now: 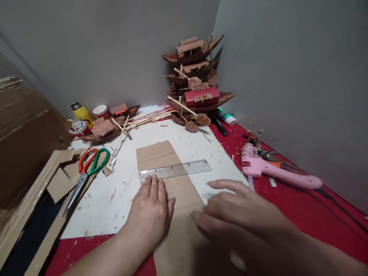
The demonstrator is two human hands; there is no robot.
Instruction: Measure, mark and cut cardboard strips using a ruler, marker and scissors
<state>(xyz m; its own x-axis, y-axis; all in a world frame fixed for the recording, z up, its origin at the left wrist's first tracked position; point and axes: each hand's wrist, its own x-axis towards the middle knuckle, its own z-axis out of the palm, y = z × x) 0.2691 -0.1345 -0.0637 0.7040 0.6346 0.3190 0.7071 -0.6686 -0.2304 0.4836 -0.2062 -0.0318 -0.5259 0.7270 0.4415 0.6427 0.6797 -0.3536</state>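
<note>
My left hand (151, 207) lies flat, its fingertips pressing the lower edge of a clear plastic ruler (198, 167). The ruler lies across a long strip of brown cardboard (175, 193) and sticks out past its right edge. Over the strip's right side, my right hand (244, 218) is blurred, with its index finger stretched and the others bent. A small pale spot shows beneath that hand; I cannot make out whether it is something held. Scissors (93, 163) with one orange and one green handle rest to the left on cardboard scraps (61, 186).
Model boats (198, 97) are stacked in the back corner, with more boats (105, 128) at the back left. Nearby are thin sticks (152, 119), paper cups (100, 112) and a yellow bottle (82, 115). A pink glue gun (276, 170) lies on the red cloth (290, 207). A cardboard box (31, 142) stands left.
</note>
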